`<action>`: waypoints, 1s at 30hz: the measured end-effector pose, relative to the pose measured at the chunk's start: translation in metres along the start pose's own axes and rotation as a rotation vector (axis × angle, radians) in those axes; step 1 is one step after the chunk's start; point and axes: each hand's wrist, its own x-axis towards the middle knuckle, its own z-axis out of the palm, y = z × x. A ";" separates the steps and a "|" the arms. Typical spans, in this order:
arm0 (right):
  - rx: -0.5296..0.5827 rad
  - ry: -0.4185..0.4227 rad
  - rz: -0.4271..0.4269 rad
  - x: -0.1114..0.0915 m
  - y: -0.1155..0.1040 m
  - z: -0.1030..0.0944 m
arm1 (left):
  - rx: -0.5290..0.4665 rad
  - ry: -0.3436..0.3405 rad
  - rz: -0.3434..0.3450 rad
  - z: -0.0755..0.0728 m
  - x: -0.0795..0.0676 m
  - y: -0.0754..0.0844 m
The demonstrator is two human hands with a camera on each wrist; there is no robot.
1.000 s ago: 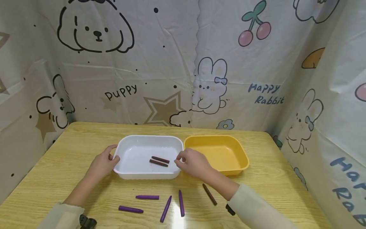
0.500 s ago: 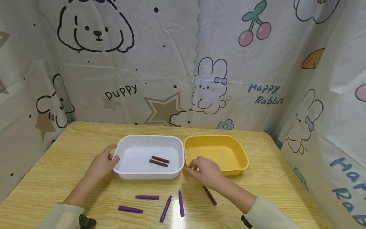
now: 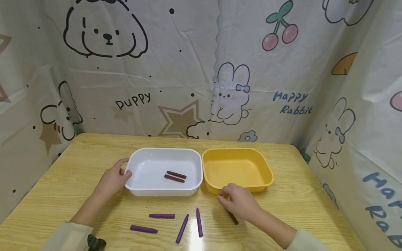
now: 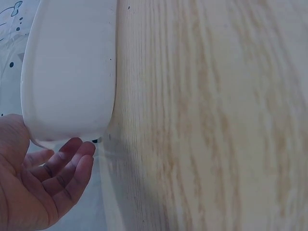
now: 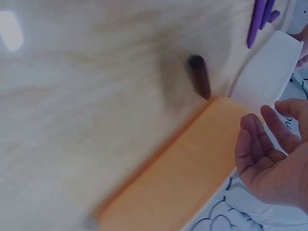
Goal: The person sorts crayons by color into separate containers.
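My left hand (image 3: 113, 179) grips the left end of a white plastic tray (image 3: 163, 192), thumb over the rim and fingers along the outer wall. Two brown crayons (image 3: 174, 178) lie side by side in that tray. Nothing is held in my right hand (image 3: 241, 203), its fingers loosely bent in front of the yellow tray (image 3: 235, 171). A third brown crayon (image 3: 233, 219) lies on the table, its far part hidden by this hand in the head view. From the right wrist view, the same brown crayon (image 5: 199, 77) points toward the yellow tray's wall, apart from the fingers.
Several purple crayons (image 3: 183, 228) are spread over the table (image 3: 110, 237) in front of the white tray. The two trays stand side by side, edges close together. Behind the table hangs a printed curtain (image 3: 176, 76), which also runs down both sides.
My right hand has moved from the white tray's right rim, back and to the right past the yellow tray's front edge, toward the brown crayon. The left hand stays in place.
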 end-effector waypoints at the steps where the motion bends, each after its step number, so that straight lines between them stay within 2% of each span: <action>1: 0.005 -0.007 0.008 -0.002 0.002 0.001 | 0.001 0.000 -0.001 0.000 0.000 0.000; 6: 0.038 -0.016 0.041 -0.013 0.015 0.009 | 0.005 0.005 0.000 0.000 0.001 0.000; 15: 0.009 0.019 0.123 -0.025 0.037 0.022 | 0.006 0.005 -0.011 0.000 0.002 0.000; 22: -0.023 0.066 0.124 -0.028 0.041 0.029 | 0.006 0.007 -0.016 0.001 0.002 0.000; 30: -0.025 0.041 0.125 -0.029 0.040 0.032 | 0.002 0.011 -0.024 0.002 0.002 -0.002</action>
